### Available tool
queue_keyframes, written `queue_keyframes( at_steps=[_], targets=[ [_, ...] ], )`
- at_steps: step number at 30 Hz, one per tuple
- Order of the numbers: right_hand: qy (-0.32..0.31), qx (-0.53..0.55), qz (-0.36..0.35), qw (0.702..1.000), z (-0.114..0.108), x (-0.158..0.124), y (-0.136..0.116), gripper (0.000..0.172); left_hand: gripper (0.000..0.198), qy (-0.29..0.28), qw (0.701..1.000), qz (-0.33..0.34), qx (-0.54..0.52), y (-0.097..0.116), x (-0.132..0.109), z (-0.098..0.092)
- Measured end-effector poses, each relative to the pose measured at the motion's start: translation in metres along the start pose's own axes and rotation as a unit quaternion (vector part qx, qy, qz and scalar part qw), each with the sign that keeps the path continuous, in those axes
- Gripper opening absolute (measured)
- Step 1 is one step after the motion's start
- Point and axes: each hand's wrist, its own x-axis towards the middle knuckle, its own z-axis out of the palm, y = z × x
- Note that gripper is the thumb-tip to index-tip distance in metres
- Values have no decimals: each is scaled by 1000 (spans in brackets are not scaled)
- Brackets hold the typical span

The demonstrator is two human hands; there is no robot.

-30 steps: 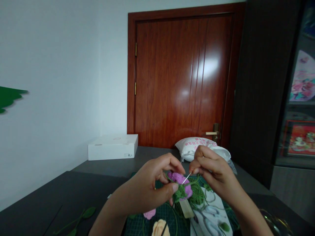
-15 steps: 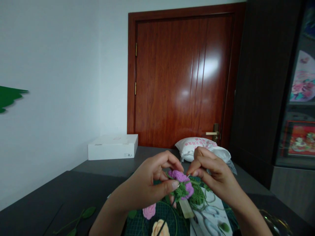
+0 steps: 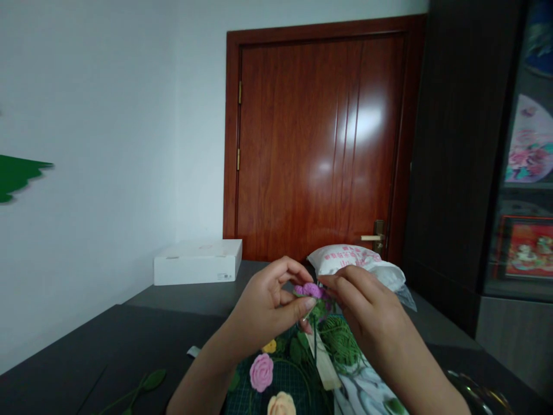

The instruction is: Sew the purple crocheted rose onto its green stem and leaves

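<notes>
Sack (image 3: 349, 259), contents hidden, behind crocheted purple flower (image 3: 310, 290).

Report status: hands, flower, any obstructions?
Left hand, right hand pinching purple crochet flower. Green yarn below it. White bag just behind, not obstructing.

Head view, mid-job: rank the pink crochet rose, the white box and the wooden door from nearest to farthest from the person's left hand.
From the left hand:
1. pink crochet rose: just below the hand, toward the front
2. white box: ahead and off to the left
3. wooden door: straight ahead, farthest back
</notes>
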Motion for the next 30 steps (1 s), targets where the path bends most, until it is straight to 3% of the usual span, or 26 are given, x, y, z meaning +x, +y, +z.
queue_keyframes(
  at_steps=[6, 13, 17, 22, 30],
  targets=[
    [-58, -30, -42, 997, -2, 1, -8, 33, 27, 43, 999, 8, 1, -4, 5, 0],
    [9, -56, -91, 994, 0, 10, -10, 19, 28, 35, 999, -6, 19, -9, 6, 1],
    [4, -32, -60, 998, 4, 11, -6, 12, 36, 14, 998, -3, 66, -2, 3, -2],
    [48, -11, -6, 999, 15, 8, -1, 12, 38, 59, 989, 24, 133, 1, 4, -4],
    [84, 116, 133, 981, 25, 5, 0, 3, 41, 97, 994, 5, -47, -14, 12, 5]
  ],
)
